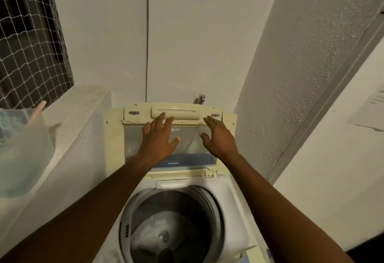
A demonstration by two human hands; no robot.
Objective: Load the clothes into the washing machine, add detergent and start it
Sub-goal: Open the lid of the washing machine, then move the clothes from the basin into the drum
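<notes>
Cream lid [116, 138] under both hands [158, 140].

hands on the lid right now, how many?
2. The left hand lies flat on the raised cream washing-machine lid, fingertips at its top handle; the right hand lies on the lid's right side. Neither holds anything.

- A rough, whitewashed concrete ledge [83, 129] runs along the left, just beside the cream top-loading washing machine [112, 142].
- On the ledge stands a translucent plastic tub [22, 150], its contents blurred, perhaps greenish cloth.
- A pale pink stick [38, 110] leans out over the tub's rim.
</notes>
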